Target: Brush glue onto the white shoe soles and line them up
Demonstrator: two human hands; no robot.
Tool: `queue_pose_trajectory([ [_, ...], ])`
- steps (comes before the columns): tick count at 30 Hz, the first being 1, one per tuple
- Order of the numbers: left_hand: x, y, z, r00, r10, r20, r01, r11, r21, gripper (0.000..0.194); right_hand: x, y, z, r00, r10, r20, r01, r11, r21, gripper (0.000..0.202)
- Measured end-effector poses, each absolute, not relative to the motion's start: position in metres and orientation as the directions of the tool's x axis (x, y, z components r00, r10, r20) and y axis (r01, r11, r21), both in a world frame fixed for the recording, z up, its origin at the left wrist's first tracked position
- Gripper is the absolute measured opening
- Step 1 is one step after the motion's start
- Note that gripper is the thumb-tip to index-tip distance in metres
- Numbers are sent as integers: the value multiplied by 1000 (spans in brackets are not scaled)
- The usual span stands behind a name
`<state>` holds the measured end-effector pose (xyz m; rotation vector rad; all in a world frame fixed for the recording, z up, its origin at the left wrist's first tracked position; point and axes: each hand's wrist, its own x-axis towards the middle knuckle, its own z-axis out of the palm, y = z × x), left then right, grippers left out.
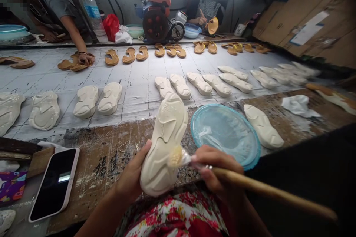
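Note:
A cream shoe sole [164, 144] is tilted up in front of me, its contoured face toward the camera. My left hand [133, 172] grips it along its left edge, the thumb showing and the other fingers hidden behind. In my right hand [217, 170] is a brush [267, 188] with a long wooden handle, closed in the fingers. The brush's pale bristles [175, 156] lie against the sole's right side, slightly blurred. Just beyond my right hand stands a light blue basin [225, 135] with a clear plastic lining and some whitish content. Another cream sole [263, 126] rests right of the basin.
More cream soles [86, 101] lie in a row across the white sheeted table [136, 107]. Tan sandal uppers [111, 57] line the far side, where two people work. A phone [54, 185] is at my left, a crumpled white cloth [299, 106] at right. A belt-driven machine [158, 22] stands behind.

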<state>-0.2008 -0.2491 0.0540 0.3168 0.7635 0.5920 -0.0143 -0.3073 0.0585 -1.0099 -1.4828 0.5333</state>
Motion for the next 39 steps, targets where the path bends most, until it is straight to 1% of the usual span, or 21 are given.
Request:
queue_pose_trajectory([
  [1,-202,-251,58,591,591,-550,-364,803,472,47,-21,-304,61,-5,793,609,229,594,-771,19],
  [3,-204,-255,65,625,557,-547,-336,825,455,47,-30,-298,64,-85,762,642,172,646,-744,20],
  [5,-207,-258,71,643,554,-528,-325,822,467,43,-33,-294,67,-83,760,645,180,648,-740,17],
  [9,-214,-259,71,611,617,-497,-293,759,582,40,-32,-295,69,-50,777,628,261,617,-742,16],
  [11,-216,-258,70,601,602,-525,-276,773,571,44,-33,-300,69,-64,796,602,278,594,-755,16],
  [13,-218,-257,69,608,563,-560,-258,807,532,48,-34,-304,68,-87,800,594,255,594,-763,16],
  [15,-218,-256,70,596,563,-573,-233,804,547,51,-35,-306,68,-97,771,629,218,633,-743,18],
  [17,-218,-256,72,553,628,-547,-204,739,642,50,-37,-305,69,-89,725,683,219,683,-697,21],
  [19,-217,-258,74,506,713,-485,-154,628,763,49,-38,-303,72,-103,699,707,257,706,-660,22],
  [22,-216,-260,79,454,810,-372,-3,418,908,46,-40,-302,76,-183,687,703,293,721,-628,21],
  [24,-216,-262,81,391,876,-281,95,265,960,41,-41,-302,80,-278,673,686,307,739,-600,18],
  [25,-215,-263,81,353,904,-240,113,214,970,39,-42,-303,82,-336,657,675,311,754,-579,16],
  [27,-215,-262,80,274,935,-225,67,215,974,38,-45,-303,84,-435,610,662,313,792,-525,12],
  [29,-214,-259,78,248,906,-342,-56,366,929,44,-47,-305,84,-487,563,668,315,826,-467,10],
  [30,-213,-256,76,266,866,-424,-130,468,874,46,-48,-305,82,-491,557,669,328,830,-450,10],
  [32,-213,-249,73,344,753,-561,-263,650,713,48,-48,-307,76,-478,561,675,354,827,-436,11],
  [34,-213,-241,70,439,643,-628,-341,766,545,48,-43,-309,68,-434,592,679,381,803,-457,12],
  [35,-214,-237,68,483,597,-640,-356,802,479,49,-38,-311,64,-404,611,681,391,788,-475,15],
  [37,-219,-232,62,571,547,-612,-373,837,400,50,-25,-315,60,-319,681,659,428,724,-541,18],
  [38,-221,-231,58,594,567,-571,-408,823,394,49,-16,-317,59,-215,748,627,479,641,-600,17],
  [39,-225,-231,54,585,622,-520,-472,783,406,48,-7,-319,58,-72,813,578,535,521,-666,13],
])
